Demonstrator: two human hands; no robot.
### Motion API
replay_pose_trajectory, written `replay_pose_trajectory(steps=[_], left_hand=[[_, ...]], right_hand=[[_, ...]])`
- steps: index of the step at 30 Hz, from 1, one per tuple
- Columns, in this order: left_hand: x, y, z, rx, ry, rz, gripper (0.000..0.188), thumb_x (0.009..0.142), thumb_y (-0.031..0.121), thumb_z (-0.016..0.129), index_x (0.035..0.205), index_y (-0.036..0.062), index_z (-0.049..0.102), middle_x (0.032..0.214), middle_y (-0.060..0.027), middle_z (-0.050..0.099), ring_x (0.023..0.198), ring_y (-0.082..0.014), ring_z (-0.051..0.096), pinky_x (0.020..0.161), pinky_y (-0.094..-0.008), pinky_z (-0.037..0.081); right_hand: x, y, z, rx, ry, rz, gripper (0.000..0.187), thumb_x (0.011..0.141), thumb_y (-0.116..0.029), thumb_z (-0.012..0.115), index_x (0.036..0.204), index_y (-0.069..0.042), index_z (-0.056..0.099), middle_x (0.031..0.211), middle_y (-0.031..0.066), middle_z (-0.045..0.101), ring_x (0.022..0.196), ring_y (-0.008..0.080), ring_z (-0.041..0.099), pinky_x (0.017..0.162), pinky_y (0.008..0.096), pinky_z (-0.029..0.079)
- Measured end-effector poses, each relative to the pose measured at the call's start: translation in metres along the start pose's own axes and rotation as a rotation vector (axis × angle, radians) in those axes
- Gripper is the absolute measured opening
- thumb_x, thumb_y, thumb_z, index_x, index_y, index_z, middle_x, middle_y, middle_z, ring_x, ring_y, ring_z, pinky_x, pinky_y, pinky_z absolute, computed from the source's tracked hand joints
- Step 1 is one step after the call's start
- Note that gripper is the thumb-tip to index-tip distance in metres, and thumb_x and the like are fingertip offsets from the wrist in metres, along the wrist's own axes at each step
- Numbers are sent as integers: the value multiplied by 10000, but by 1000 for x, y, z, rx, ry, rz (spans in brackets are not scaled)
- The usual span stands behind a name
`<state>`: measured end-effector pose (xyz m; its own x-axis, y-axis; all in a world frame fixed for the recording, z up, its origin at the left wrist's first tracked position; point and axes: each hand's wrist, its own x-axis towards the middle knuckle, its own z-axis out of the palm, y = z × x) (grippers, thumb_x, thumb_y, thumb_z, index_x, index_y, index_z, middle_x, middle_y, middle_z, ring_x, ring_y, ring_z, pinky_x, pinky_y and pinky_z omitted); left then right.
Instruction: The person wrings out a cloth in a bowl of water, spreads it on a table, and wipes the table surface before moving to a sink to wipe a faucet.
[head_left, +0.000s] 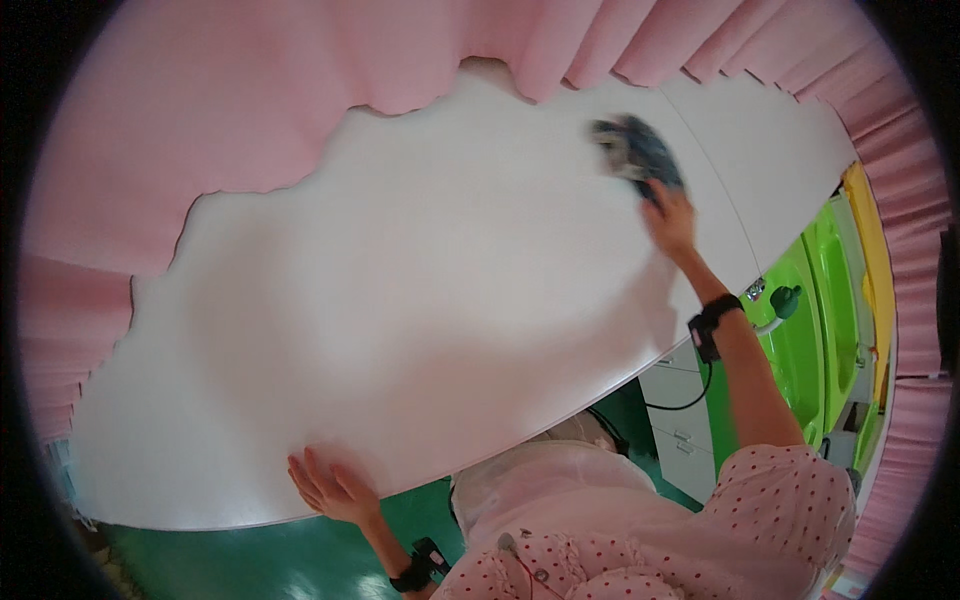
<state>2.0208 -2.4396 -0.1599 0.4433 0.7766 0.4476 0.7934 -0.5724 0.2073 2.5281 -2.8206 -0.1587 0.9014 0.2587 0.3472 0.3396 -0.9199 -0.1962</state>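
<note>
A white table [420,250] spreads before me. On its far right part, my right hand [670,222] presses on a crumpled dark blue and grey cloth [648,150], arm stretched out. The cloth and fingers are blurred by motion, and the cloth's far end spreads ahead of the fingertips. At the near edge, left of my body, my left hand [332,487] lies flat on the tabletop with its fingers apart, holding nothing. Black bands sit on both my wrists.
Pink pleated curtains [260,90] hang along the table's far and left sides. To the right stand bright green basins [785,350] with a dark green shower head [785,302]. A white drawer unit [678,420] stands below the near edge, on a green floor [230,560].
</note>
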Motion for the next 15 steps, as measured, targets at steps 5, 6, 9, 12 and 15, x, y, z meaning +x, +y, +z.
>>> replay_pose_trajectory(steps=[5,6,9,12,15], left_hand=[[1,12,1,7,-7,-8,450,906,401,386,1200,103,551,1318,-127,457,1209,-327,417,993,-470,307],[1,13,0,15,-14,1,456,917,406,386,1202,90,550,1314,-139,459,1209,-328,416,994,-470,313],[1,7,-3,12,-14,-19,468,909,417,391,1219,100,540,1323,-137,451,1223,-326,401,1005,-469,297],[2,5,-8,-9,-35,-24,464,904,406,394,1236,109,525,1341,-134,432,1242,-325,382,1021,-465,271],[1,9,-7,9,-83,-91,443,887,375,393,1227,127,531,1365,-107,409,1253,-315,374,1025,-465,246]], right_hand=[[-77,61,-31,-279,17,461,523,849,-414,469,1339,-278,348,1282,199,422,1212,454,325,992,579,225],[-87,50,-30,-305,-17,487,542,842,-416,479,1347,-285,334,1288,212,414,1220,474,302,989,595,213],[-116,-15,-28,-302,-79,368,568,822,-402,505,1348,-273,334,1293,228,400,1221,503,272,979,622,199],[-150,-88,-34,-143,-90,-94,588,771,-352,572,1314,-212,396,1278,232,385,1208,516,258,965,641,200],[-170,-174,-38,77,-226,-528,592,731,-333,616,1279,-189,443,1239,232,390,1196,528,251,943,673,200]])
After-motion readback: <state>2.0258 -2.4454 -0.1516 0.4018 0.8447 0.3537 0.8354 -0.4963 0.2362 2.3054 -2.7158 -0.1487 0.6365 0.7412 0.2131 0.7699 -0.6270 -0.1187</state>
